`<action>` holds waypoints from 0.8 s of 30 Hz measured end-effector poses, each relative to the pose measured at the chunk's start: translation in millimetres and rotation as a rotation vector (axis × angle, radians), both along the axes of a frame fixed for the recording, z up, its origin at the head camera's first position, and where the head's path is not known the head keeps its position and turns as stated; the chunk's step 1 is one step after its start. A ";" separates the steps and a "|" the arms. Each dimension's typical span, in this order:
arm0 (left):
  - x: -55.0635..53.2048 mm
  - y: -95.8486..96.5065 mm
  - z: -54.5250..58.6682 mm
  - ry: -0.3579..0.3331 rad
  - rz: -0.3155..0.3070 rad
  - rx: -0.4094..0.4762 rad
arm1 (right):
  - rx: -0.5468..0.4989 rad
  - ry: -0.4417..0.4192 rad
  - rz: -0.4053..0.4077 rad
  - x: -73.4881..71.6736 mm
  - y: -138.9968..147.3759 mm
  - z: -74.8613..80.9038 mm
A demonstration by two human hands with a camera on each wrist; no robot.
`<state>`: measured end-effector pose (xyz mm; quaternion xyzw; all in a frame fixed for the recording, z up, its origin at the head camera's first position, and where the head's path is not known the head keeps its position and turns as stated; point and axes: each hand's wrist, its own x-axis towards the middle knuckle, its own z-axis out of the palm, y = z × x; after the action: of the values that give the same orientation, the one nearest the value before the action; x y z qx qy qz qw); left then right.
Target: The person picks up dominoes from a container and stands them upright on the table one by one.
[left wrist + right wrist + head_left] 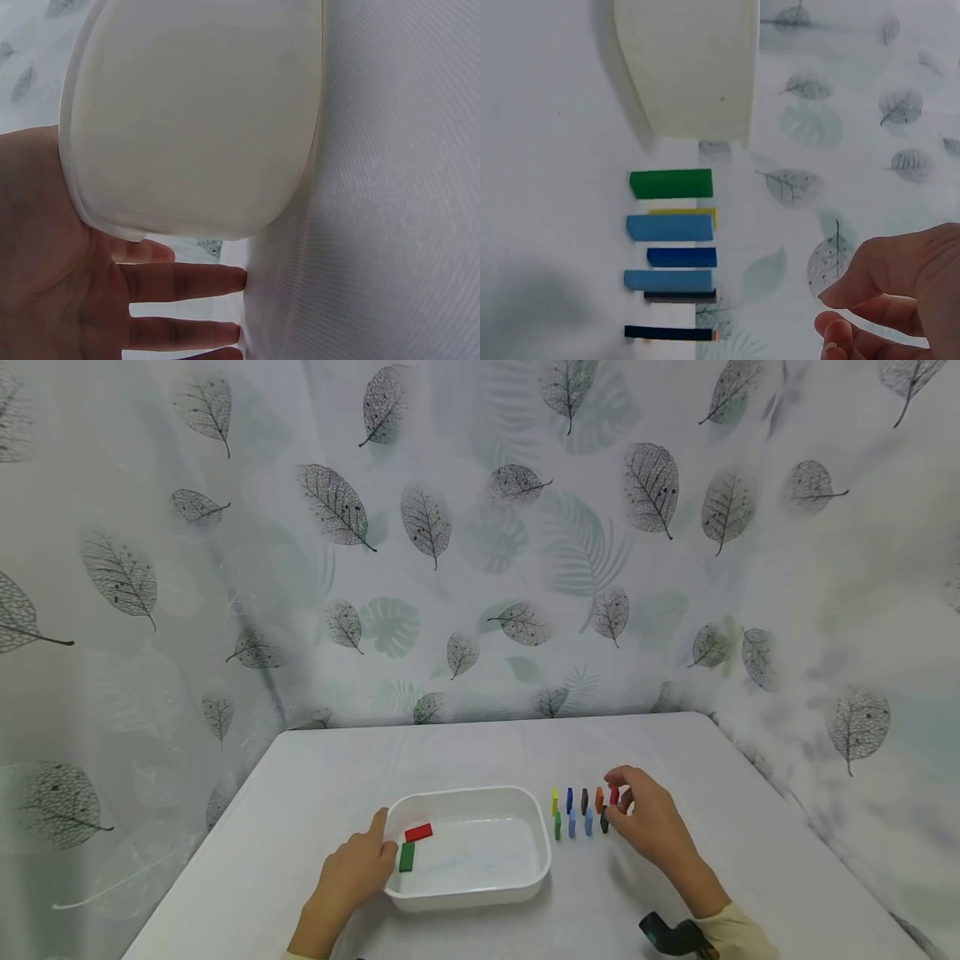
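Note:
A white plastic tub (465,900) stands on the table. My left hand (356,868) holds its left end, thumb over the rim; in the left wrist view several straight fingers (184,283) reach down outside the wall to the tabletop. Inside the tub lie a red domino block (418,832) and a green domino block (407,857). My right hand (648,814) is at the right end of two rows of upright domino blocks, fingertips around a red block (614,795) and close to a black block (604,820). In the right wrist view its thumb and fingers are slightly apart with nothing between them.
The back row also has yellow (555,802), dark blue (569,799), brown (585,801) and orange (599,799) blocks. In front stand a green one (558,826) and two light blue ones. A dark wrist device (675,937) sits by the right sleeve. Leaf-patterned curtains (465,585) surround the table.

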<state>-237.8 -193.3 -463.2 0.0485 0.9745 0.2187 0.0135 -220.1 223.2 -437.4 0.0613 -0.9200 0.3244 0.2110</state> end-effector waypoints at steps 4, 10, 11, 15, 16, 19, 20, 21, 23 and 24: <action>-0.3 -0.1 -0.3 0.003 -0.001 0.003 | 0.026 0.053 0.023 3.5 -17.4 10.5; -0.7 -0.7 -1.7 0.002 0.003 0.004 | 0.023 0.094 0.077 3.4 -40.3 19.8; -0.8 -0.8 -2.4 0.000 0.004 0.005 | 0.020 0.097 0.090 2.7 -44.0 20.5; -0.9 -0.4 -4.2 -0.008 0.001 0.019 | 0.008 0.100 0.143 -1.1 -58.0 22.7; -1.0 -0.2 -4.4 -0.007 0.001 0.019 | 0.005 0.098 0.154 -2.2 -61.5 23.1; -1.4 0.0 -4.3 0.000 0.002 0.019 | -0.009 0.090 0.186 -5.2 -71.8 25.7; -1.5 0.0 -4.1 0.003 0.004 0.019 | -0.012 0.085 0.192 -6.4 -75.4 26.7; -1.5 -0.1 -4.0 0.006 0.006 0.016 | -0.013 0.080 0.198 -7.7 -79.1 27.5; -1.1 -0.6 -3.7 0.012 0.007 0.013 | -0.012 0.075 0.217 -9.9 -86.6 29.1; -0.8 -0.9 -3.6 0.015 0.007 0.014 | -0.012 0.072 0.230 -10.8 -90.4 29.8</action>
<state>-238.7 -194.1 -466.8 0.0466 0.9732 0.2250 0.0052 -230.9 132.8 -407.6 0.1766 -0.8969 0.3496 0.2055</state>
